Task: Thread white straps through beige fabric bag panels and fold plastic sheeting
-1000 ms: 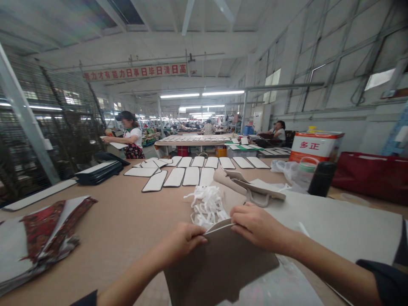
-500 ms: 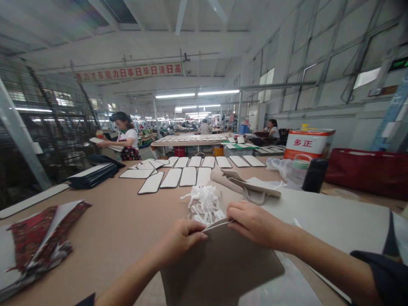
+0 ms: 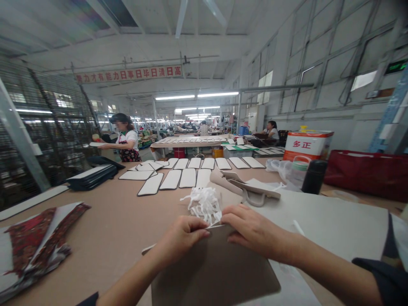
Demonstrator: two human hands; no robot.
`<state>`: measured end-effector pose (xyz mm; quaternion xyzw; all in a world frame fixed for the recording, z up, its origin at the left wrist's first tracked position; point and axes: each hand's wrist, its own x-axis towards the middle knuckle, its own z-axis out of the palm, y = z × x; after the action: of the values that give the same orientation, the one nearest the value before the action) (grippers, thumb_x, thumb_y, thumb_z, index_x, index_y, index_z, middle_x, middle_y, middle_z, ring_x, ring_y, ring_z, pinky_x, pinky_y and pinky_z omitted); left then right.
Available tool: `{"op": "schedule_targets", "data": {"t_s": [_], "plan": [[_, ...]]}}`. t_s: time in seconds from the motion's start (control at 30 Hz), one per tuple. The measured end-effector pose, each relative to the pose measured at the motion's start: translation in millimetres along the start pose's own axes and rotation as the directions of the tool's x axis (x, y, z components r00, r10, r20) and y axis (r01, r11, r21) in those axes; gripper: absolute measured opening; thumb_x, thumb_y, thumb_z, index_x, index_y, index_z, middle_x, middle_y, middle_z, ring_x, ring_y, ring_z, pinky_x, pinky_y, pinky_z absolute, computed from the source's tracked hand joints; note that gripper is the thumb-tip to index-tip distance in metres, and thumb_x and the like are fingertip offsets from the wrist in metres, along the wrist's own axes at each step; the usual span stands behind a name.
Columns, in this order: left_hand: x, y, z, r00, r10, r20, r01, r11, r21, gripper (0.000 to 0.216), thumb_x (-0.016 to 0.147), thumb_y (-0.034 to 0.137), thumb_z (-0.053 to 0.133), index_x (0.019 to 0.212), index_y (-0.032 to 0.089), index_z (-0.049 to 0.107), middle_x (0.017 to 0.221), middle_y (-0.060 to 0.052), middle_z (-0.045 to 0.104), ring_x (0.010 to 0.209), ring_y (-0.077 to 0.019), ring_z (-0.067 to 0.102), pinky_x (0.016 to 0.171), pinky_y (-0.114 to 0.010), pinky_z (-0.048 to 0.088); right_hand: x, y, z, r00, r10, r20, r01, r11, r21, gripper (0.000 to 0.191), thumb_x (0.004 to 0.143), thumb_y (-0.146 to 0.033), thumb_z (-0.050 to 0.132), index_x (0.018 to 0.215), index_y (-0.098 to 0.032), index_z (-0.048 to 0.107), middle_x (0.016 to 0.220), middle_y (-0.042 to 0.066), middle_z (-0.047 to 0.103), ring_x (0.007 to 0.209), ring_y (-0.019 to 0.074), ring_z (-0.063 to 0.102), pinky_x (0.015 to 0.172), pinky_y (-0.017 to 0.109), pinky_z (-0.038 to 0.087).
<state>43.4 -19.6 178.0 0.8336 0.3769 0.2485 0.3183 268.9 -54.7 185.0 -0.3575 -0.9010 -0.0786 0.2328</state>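
Note:
A taupe flat panel (image 3: 216, 265), leather-like, hangs tilted between my two hands at the front of the table. My left hand (image 3: 185, 238) pinches its upper edge, with thumb and fingers closed. Just to the right, my right hand (image 3: 244, 227) grips the same edge, its fingers curled over it. A thin white strip shows along the edge between the hands. Right behind them lies a tangled heap of white strips (image 3: 204, 204). Beyond my right hand, a taupe piece with a curved handle (image 3: 255, 197) rests on the table.
White dark-edged panels (image 3: 188, 176) lie in rows farther back. At left are red patterned fabric (image 3: 32, 233) and a stack of dark pieces (image 3: 91, 176). A black bottle (image 3: 315, 176), a tin (image 3: 307, 146) and a dark red bag (image 3: 366, 174) stand at right. A co-worker (image 3: 126, 138) stands beyond.
My right hand has moved slightly left, closer to my left hand, along the panel's edge. The panel has shifted a little left and down. The co-worker's arms have moved.

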Motion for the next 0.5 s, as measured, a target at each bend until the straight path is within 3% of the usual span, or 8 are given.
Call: {"op": "schedule_targets", "data": {"t_s": [0.13, 0.3, 0.5], "plan": [[-2, -1, -4, 0.999, -0.035, 0.008, 0.035, 0.999, -0.019, 0.022, 0.073, 0.029, 0.054, 0.08, 0.013, 0.068, 0.072, 0.0, 0.065, 0.069, -0.0138, 0.054, 0.064, -0.021, 0.04, -7, 6, -8, 0.986, 0.157, -0.059, -0.136, 0.954, 0.269, 0.063, 0.073, -0.013, 0.054, 0.13, -0.024, 0.029, 0.111, 0.006, 0.051, 0.096, 0.0175, 0.052, 0.085, 0.031, 0.043], [-5, 0, -3, 0.998, -0.058, -0.002, 0.058, 0.998, -0.013, 0.022, 0.073, 0.029, 0.052, 0.078, 0.013, 0.067, 0.071, 0.0, 0.064, 0.069, -0.0144, 0.054, 0.064, -0.021, 0.04, -11, 12, -5, 0.967, 0.248, -0.064, -0.203, 0.896, 0.396, 0.044, 0.077, -0.012, 0.045, 0.12, -0.022, 0.042, 0.092, 0.003, 0.057, 0.085, 0.0149, 0.056, 0.08, 0.029, 0.045], [1, 10, 8, 0.999, -0.002, 0.032, 0.005, 0.997, -0.078, 0.023, 0.074, 0.029, 0.053, 0.087, 0.016, 0.067, 0.082, 0.0, 0.066, 0.077, -0.0154, 0.057, 0.069, -0.022, 0.041, -9, 8, 8, 0.953, 0.257, -0.16, -0.161, 0.879, 0.45, 0.035, 0.078, -0.012, 0.043, 0.111, -0.022, 0.047, 0.105, 0.006, 0.059, 0.095, 0.0168, 0.056, 0.084, 0.029, 0.043]]}}
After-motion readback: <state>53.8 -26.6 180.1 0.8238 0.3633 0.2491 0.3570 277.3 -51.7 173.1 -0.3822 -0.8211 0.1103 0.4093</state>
